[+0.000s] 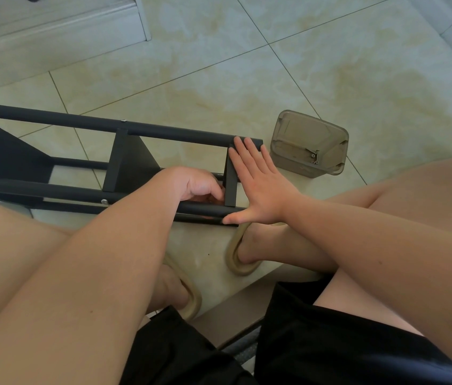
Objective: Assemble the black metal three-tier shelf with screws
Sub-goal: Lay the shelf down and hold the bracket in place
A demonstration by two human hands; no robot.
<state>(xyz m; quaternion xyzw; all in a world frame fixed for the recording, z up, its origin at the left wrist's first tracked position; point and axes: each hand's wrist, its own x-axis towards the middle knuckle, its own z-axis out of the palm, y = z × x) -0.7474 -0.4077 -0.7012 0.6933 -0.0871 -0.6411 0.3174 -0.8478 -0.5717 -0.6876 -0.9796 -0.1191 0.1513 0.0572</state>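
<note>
Black metal shelf [52,187], lying on its side on the tiled floor [247,65], well short of the floor's far edge, where a pale ledge [61,31] rises. The shelf's two long poles run towards the person. The right hand [258,184] lies flat across the near end of the frame. Its fingers are straight and spread over the upper pole and the end tier [230,176], and its thumb touches the end of the lower pole. The left hand [194,184] reaches between the poles just beside that tier, its fingers curled. Whether they grasp anything cannot be told, as the palm hides them. A translucent plastic container [308,145] stands on the floor near the end of the upper pole. It holds what appear to be a few screws [314,158].
</note>
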